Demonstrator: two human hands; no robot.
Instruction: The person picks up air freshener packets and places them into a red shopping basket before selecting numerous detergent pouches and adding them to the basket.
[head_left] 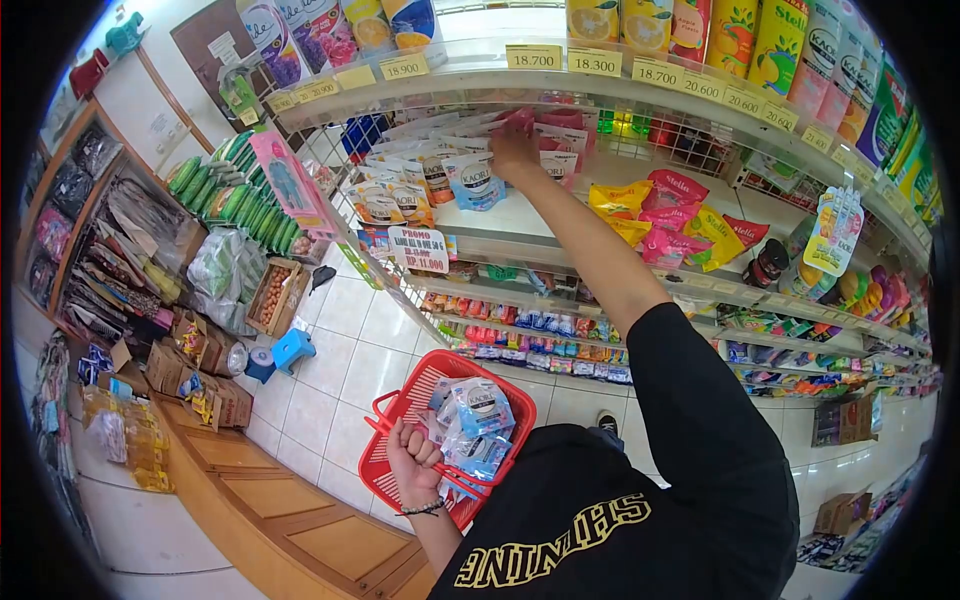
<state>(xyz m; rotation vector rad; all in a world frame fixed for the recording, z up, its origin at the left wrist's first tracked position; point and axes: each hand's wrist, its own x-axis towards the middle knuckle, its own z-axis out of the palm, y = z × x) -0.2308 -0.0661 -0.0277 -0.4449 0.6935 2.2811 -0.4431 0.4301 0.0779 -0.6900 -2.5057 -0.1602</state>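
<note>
My left hand (414, 457) is closed around the handle of a red plastic shopping basket (365, 470). Inside the basket lie several light blue and white Kaori pouches (480, 405). My right hand (513, 150) reaches deep onto a shelf, among rows of Kaori pouches. Its fingers are blurred and partly hidden near pink pouches (560, 138), so their grip does not show. Just left of my right wrist stands a blue Kaori pouch (473, 182); orange-marked pouches (392, 200) are farther left.
A shelf edge (480, 72) with price tags runs above my right hand. Yellow and pink Stella packs (675, 215) sit right of my forearm. A promo sign (418, 249) hangs at the shelf's front. Below left are a wooden counter (290, 490) and a blue stool (293, 348).
</note>
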